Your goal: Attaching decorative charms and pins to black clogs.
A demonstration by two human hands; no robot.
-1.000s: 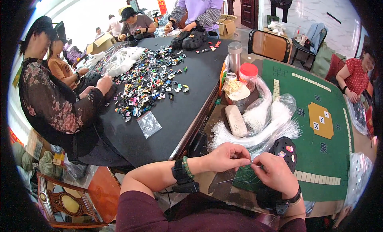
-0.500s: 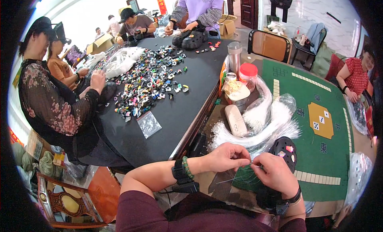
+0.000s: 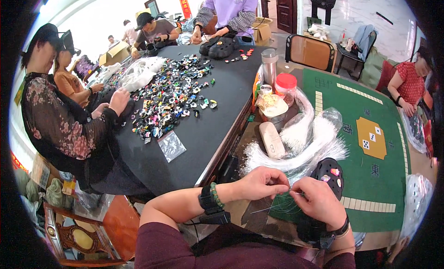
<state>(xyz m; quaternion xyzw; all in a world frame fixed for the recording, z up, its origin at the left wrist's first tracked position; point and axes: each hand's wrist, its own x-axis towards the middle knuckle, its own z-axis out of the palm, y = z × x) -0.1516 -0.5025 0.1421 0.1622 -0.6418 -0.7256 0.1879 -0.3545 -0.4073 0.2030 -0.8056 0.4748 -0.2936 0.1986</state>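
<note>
My left hand (image 3: 261, 183) and my right hand (image 3: 319, 202) meet fingertip to fingertip above the near edge of the table. Each is closed in a pinch on thin clear plastic strands (image 3: 277, 206), whose loose ends trail below the fingers. Just beyond my right hand lies a black clog (image 3: 329, 191) with several colourful charms on its top, partly covered by that hand. A dark shape under my right wrist is mostly hidden. Past my left hand spreads a big bundle of white plastic ties (image 3: 259, 159), partly in clear bags.
Behind the bundle stand a glasses case (image 3: 272, 139), a red-lidded jar (image 3: 286, 86) and a steel tumbler (image 3: 270, 68). A green game mat (image 3: 319, 139) with tiles lies right. Shoe charms (image 3: 171, 98) cover the black table at left, where several people work. A wooden chair (image 3: 85, 234) stands lower left.
My hands stay pinched together in nearly the same place. At the left, the person in the floral sleeve has moved a hand slightly down and to the right.
</note>
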